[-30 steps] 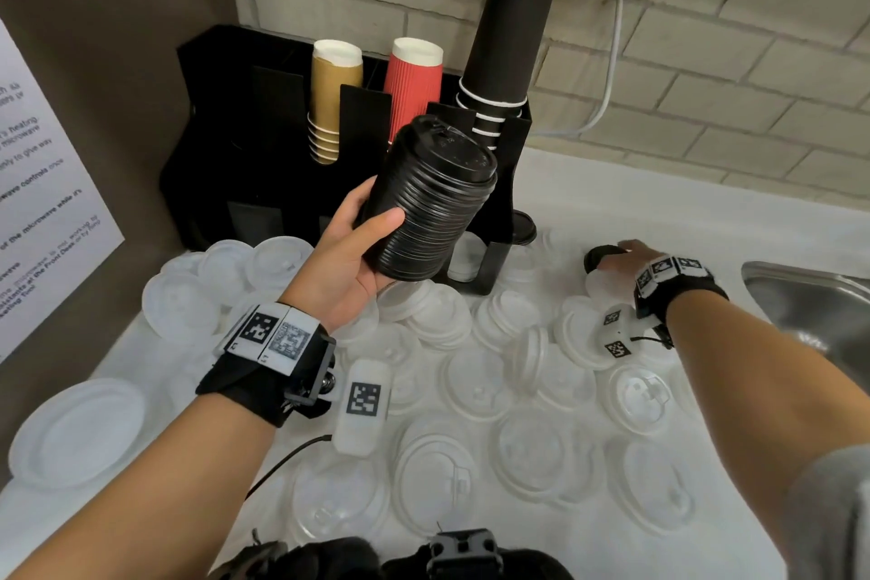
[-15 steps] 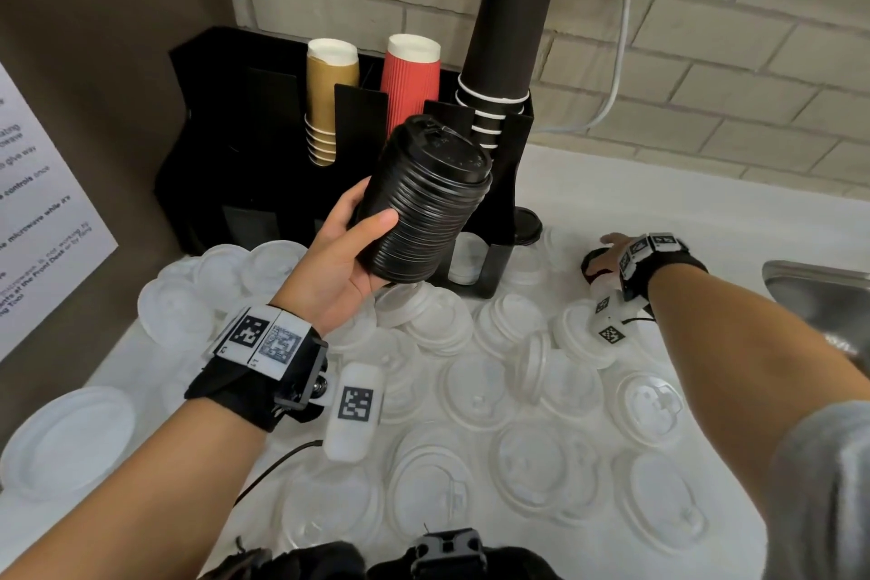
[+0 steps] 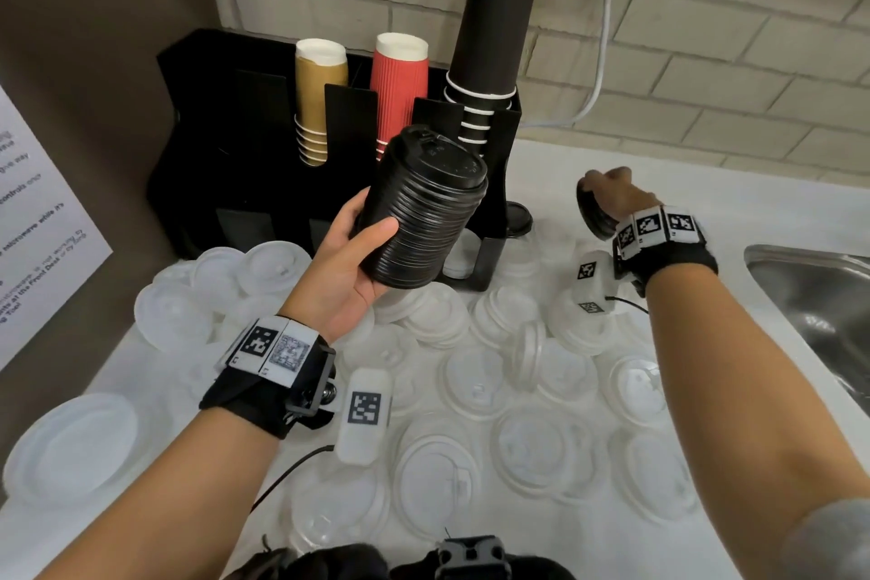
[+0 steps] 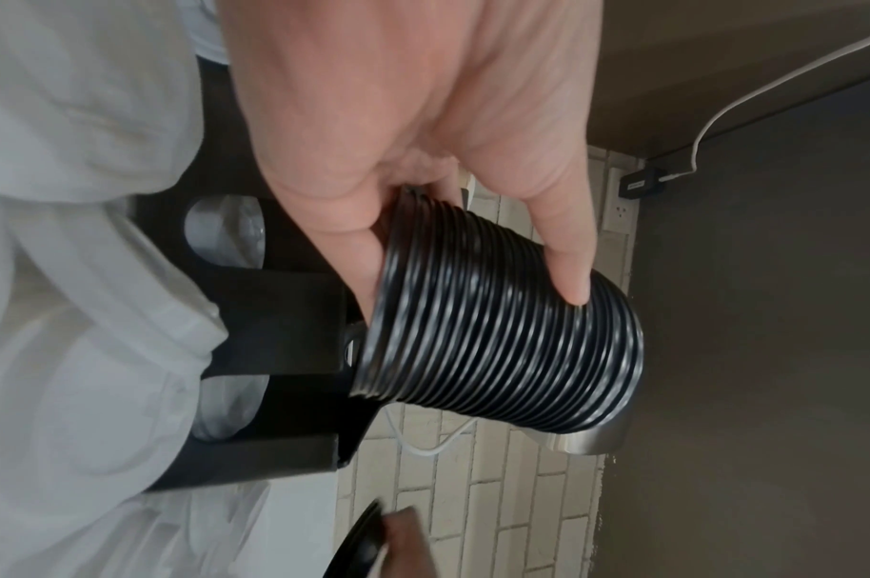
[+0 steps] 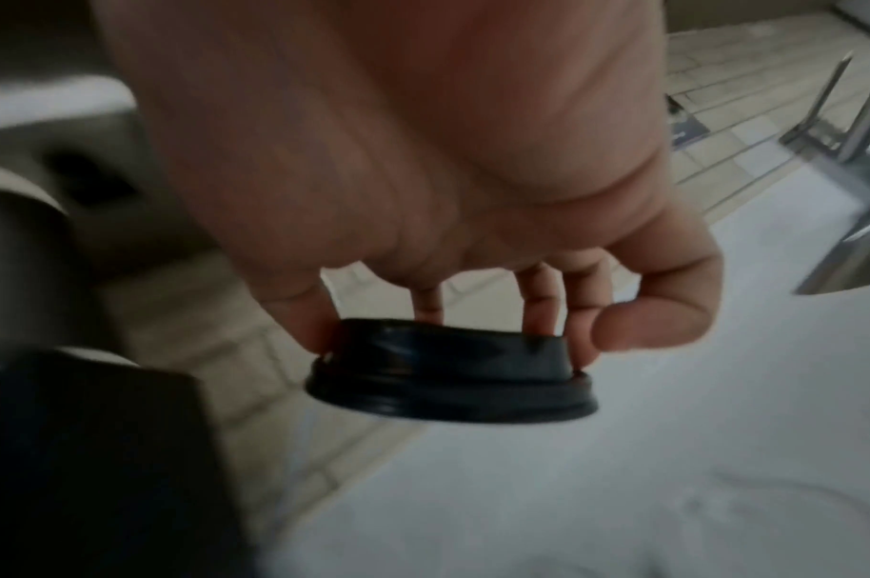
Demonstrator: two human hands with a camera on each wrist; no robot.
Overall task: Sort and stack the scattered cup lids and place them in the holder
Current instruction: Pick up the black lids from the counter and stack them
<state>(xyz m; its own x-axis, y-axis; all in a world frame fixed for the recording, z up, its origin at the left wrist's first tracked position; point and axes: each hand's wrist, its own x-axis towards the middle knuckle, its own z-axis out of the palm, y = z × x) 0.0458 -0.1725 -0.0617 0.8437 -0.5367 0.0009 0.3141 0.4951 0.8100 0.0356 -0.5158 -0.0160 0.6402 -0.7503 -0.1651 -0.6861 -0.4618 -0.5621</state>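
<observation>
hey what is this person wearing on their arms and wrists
Each wrist carries a black strap topped with white square-code tags: left wrist band, right wrist band. A white coded pod with a thin black cable hangs below the left. Forearms are bare; a grey sleeve shows at right.

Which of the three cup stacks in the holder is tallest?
The black cup stack at the holder's right end; it towers over the shorter tan stack and red stack.

The sink (image 3: 819,297) is cut off by the right edge.
</observation>
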